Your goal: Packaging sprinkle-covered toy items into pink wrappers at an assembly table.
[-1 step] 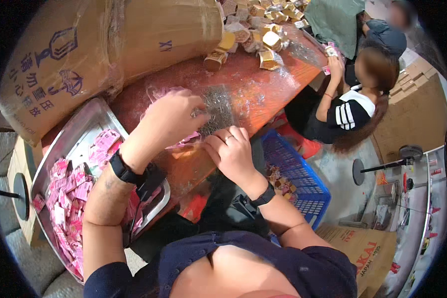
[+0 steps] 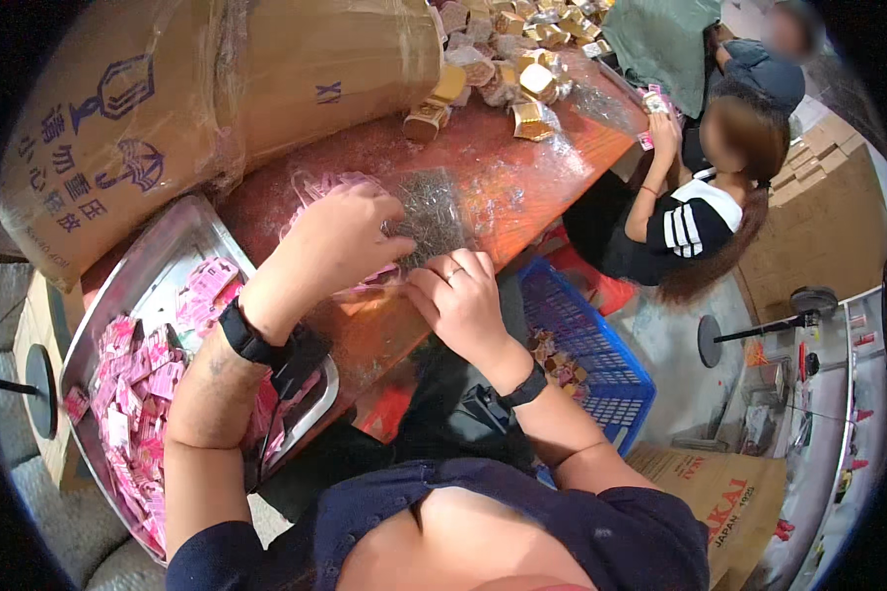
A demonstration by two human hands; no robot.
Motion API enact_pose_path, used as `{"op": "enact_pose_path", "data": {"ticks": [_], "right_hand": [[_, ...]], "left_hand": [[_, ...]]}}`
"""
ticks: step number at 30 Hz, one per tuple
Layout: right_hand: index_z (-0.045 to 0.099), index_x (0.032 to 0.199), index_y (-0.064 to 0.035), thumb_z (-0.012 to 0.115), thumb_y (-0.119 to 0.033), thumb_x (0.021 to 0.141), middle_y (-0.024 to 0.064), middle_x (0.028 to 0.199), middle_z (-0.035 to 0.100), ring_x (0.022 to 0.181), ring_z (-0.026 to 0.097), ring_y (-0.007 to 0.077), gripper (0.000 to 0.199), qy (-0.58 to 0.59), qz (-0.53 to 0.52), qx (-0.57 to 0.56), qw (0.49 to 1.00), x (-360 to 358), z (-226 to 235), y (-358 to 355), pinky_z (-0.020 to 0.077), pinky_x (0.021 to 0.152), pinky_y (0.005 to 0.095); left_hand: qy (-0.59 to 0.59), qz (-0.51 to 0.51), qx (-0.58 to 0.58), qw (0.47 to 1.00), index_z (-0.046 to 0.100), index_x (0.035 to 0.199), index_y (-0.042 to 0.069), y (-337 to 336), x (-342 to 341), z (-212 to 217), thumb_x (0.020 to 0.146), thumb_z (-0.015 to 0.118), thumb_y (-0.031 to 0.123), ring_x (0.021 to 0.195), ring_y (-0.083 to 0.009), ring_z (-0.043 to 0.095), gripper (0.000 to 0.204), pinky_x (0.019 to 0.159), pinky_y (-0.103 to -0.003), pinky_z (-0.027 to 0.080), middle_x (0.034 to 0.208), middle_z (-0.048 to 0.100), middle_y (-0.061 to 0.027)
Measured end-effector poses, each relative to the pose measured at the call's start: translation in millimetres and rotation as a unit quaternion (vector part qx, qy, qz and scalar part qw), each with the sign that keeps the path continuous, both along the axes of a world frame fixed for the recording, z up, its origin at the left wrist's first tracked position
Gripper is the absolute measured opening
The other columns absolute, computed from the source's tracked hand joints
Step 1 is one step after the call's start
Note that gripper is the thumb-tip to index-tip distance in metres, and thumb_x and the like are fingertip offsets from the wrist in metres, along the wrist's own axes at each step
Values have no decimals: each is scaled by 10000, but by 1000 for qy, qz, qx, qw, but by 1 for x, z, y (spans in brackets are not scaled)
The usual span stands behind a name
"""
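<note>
My left hand (image 2: 337, 239) lies curled over a small heap of pink packets (image 2: 317, 187) on the red table (image 2: 522, 177). Its fingertips grip a crinkled clear plastic bag (image 2: 436, 209). My right hand (image 2: 463, 300), with a ring and a black wristband, sits close below it at the table's near edge, fingers bent onto the bag's lower edge. What lies under the fingers is hidden. A black watch is on my left wrist.
A metal tray (image 2: 163, 258) at my left holds many pink packets (image 2: 128, 394). A big wrapped cardboard box (image 2: 217, 79) fills the far left. Gold-wrapped pieces (image 2: 508, 74) lie at the far end. A blue basket (image 2: 596, 345) and another seated person (image 2: 700, 207) are on the right.
</note>
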State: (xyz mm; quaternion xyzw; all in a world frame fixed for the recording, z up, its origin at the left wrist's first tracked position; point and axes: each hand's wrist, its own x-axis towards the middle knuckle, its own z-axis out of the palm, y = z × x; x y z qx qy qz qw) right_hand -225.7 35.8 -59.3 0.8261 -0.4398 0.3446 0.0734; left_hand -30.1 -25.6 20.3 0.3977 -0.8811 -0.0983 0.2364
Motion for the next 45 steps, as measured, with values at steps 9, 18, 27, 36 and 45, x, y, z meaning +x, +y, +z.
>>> {"op": "enact_pose_path", "data": {"ticks": [9, 18, 27, 36, 45], "right_hand": [[692, 1021, -107, 738, -221, 831, 62, 1044, 619, 1038, 542, 282, 226, -91, -23, -39, 995, -45, 16, -13, 401, 945, 422], [652, 1030, -26, 666, -124, 902, 127, 1044, 615, 1055, 575, 295, 163, -209, -30, -5, 977, -72, 15, -86, 449, 941, 386], [275, 1544, -195, 761, -592, 755, 263, 1601, 52, 1460, 47, 508, 1008, -161, -220, 107, 956, -120, -4, -236, 138, 1177, 588], [712, 1034, -104, 737, -250, 826, 162, 1365, 512, 1349, 307, 455, 255, 1, -238, -6, 971, -123, -17, -238, 288, 1126, 513], [447, 1398, -149, 818, -266, 781, 197, 1323, 374, 1229, 384, 377, 730, -240, -253, -114, 930, -120, 3, -233, 347, 1050, 488]], "left_hand": [[-116, 26, 91, 989, 716, 950, 81, -6, 11, -6, 769, 733, 284, 981, -383, 631, 272, 835, -473, 512, 963, 672, -183], [-44, -3, -118, 992, 697, 933, 109, -9, 21, -22, 788, 686, 233, 977, -355, 650, 191, 774, -474, 531, 1030, 689, -134], [-182, -6, 12, 983, 683, 867, 114, -2, 20, -11, 761, 693, 227, 915, -327, 669, 155, 739, -463, 531, 923, 694, -113], [-98, 14, 21, 995, 676, 873, 96, -2, 20, 16, 795, 677, 223, 799, -367, 666, 149, 695, -467, 531, 792, 674, -149], [9, 70, 13, 997, 699, 989, 92, -3, 32, 36, 836, 667, 191, 864, -382, 657, 184, 759, -456, 524, 874, 690, -175]]}}
